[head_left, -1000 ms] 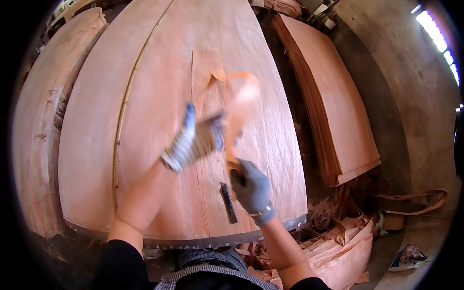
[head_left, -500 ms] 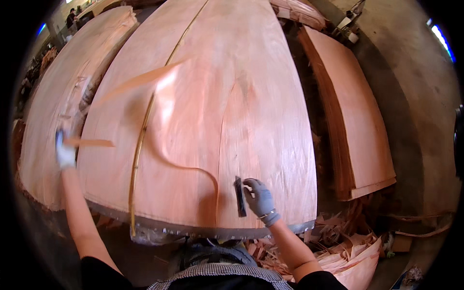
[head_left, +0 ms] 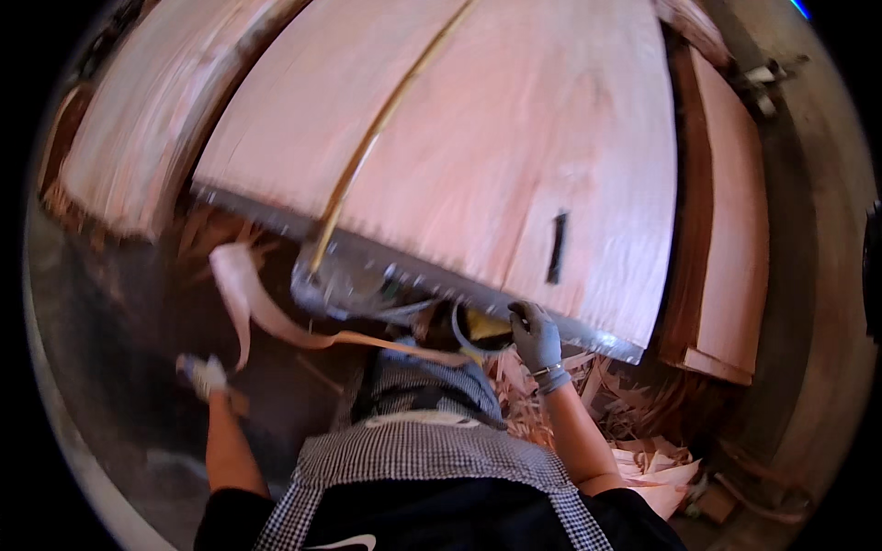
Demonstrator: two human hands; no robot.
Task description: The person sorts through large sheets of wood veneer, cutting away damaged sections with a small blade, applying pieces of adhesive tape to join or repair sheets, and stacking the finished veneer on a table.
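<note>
Left hand [head_left: 207, 375] dropped, grip unclear | right hand [head_left: 537, 335] grip unclear | one veneer strip [head_left: 276, 321]

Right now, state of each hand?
Left hand: blurred, low beside the hip, by the loose veneer strip; grip cannot be told.
Right hand: at the near table edge; grip cannot be told.

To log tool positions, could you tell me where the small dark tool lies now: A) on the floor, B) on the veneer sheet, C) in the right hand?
B: the small dark tool lies alone on the veneer sheet, above the right hand at the table edge.
</note>
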